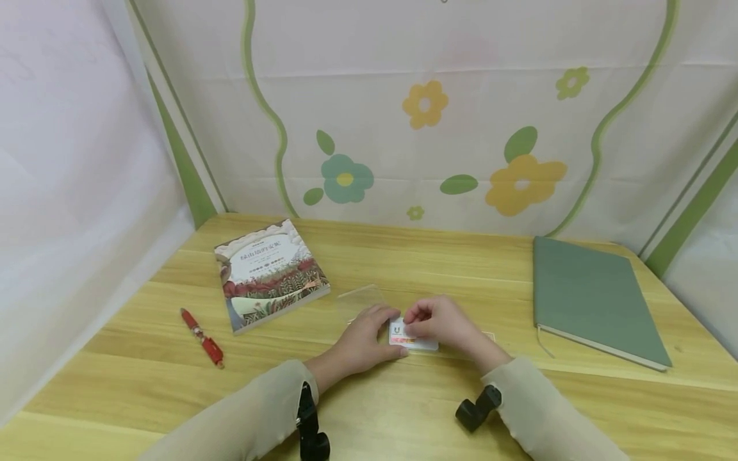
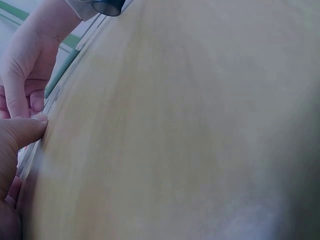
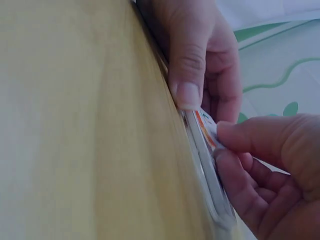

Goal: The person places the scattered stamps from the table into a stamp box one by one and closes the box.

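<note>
A small white printed card (image 1: 423,344) with a U-shaped mark and a pink-orange band lies between the hands on the table. My left hand (image 1: 360,342) holds its left end, the thumb along the near edge and the fingers at the far side. From the other side my right hand (image 1: 445,321) pinches the card between thumb and forefinger. In the right wrist view the card's printed face (image 3: 206,131) bends up at the fingertips, above a thin pale flat layer (image 3: 204,167) close to the tabletop. The left wrist view shows mostly tabletop, with both hands' fingers at its left edge.
Behind the left hand lies a clear plastic sheet (image 1: 362,297). A paperback book (image 1: 271,275) is at the back left, with a red pen (image 1: 202,337) in front of it. To the right lies a green notebook (image 1: 594,301) with a ribbon. A flowered cloth (image 1: 380,115) hangs behind the table.
</note>
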The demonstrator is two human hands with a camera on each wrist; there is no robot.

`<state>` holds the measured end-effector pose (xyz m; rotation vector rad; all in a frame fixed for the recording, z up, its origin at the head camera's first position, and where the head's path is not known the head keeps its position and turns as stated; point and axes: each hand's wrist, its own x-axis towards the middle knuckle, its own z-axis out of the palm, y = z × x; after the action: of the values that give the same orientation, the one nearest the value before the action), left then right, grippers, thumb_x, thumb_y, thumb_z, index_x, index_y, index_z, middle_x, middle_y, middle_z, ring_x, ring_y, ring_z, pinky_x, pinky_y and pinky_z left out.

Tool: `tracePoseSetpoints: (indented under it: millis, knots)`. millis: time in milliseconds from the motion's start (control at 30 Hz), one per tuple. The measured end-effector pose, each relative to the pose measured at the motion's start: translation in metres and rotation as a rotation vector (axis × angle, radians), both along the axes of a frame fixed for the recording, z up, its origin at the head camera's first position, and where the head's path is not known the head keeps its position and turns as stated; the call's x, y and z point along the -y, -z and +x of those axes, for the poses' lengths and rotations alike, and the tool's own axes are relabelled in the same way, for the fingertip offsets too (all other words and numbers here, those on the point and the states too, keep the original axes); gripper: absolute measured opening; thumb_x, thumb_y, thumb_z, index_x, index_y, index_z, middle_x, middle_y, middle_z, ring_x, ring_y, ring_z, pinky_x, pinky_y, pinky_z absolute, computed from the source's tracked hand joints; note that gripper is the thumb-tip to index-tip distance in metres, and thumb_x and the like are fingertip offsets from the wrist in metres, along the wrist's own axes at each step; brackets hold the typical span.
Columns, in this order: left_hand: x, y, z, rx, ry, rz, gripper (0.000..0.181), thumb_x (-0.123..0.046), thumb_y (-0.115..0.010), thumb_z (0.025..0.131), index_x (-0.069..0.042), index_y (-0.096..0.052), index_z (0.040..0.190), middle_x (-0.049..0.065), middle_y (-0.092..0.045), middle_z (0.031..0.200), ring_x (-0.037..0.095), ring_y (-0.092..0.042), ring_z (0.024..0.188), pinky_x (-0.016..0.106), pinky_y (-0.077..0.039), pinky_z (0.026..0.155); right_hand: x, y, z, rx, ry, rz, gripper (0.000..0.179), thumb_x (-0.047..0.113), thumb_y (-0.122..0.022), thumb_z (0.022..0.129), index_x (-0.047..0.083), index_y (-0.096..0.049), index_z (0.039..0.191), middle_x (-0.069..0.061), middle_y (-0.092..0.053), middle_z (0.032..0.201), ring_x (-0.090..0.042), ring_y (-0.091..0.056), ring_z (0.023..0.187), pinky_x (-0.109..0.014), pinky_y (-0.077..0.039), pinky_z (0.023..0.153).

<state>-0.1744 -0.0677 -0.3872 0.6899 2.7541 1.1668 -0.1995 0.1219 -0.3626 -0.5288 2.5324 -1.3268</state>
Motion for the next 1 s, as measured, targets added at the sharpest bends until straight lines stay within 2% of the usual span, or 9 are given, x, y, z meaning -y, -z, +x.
tracePoseSetpoints:
  millis: [300,467,733,1000]
  knots:
    - [-0.001,0.0,-0.001,-0.005,-0.004,0.012,0.065,-0.035,-0.074,0.076,-0.005,-0.052,0.129,0.01,-0.05,0.131,0.027,-0.044,0.123,0.045,-0.036,0.103,0.011,0.003,0.005,-0.152,0.052,0.067,0.006,0.002,-0.071,0.075,0.005,-0.066,0.076,0.002,-0.06,0.069,-0.01,-0.052,0.067,-0.02,-0.045,0.06]
    - [-0.001,0.001,-0.002,-0.007,0.0,0.023,0.063,-0.034,-0.075,0.076,-0.004,-0.052,0.128,0.01,-0.05,0.131,0.027,-0.045,0.122,0.045,-0.036,0.103,0.013,0.004,0.006,-0.17,0.072,0.081,0.006,0.001,-0.07,0.075,0.004,-0.065,0.075,0.002,-0.057,0.067,-0.01,-0.051,0.066,-0.02,-0.044,0.058]
    - [-0.002,0.003,-0.002,-0.007,-0.003,0.012,0.065,-0.035,-0.075,0.076,-0.004,-0.052,0.128,0.011,-0.05,0.131,0.028,-0.045,0.122,0.045,-0.036,0.103,0.011,0.005,0.007,-0.185,0.1,0.132,0.01,0.006,-0.072,0.076,0.011,-0.066,0.07,0.003,-0.057,0.07,-0.011,-0.048,0.068,-0.024,-0.042,0.061]
    - [0.0,0.0,0.001,-0.005,-0.012,0.008,0.066,-0.035,-0.075,0.076,-0.004,-0.051,0.13,0.012,-0.048,0.133,0.03,-0.044,0.123,0.047,-0.035,0.103,0.011,0.005,0.008,-0.16,0.136,0.167,0.009,0.01,-0.073,0.077,0.014,-0.067,0.071,0.004,-0.057,0.073,-0.012,-0.049,0.071,-0.025,-0.042,0.064]
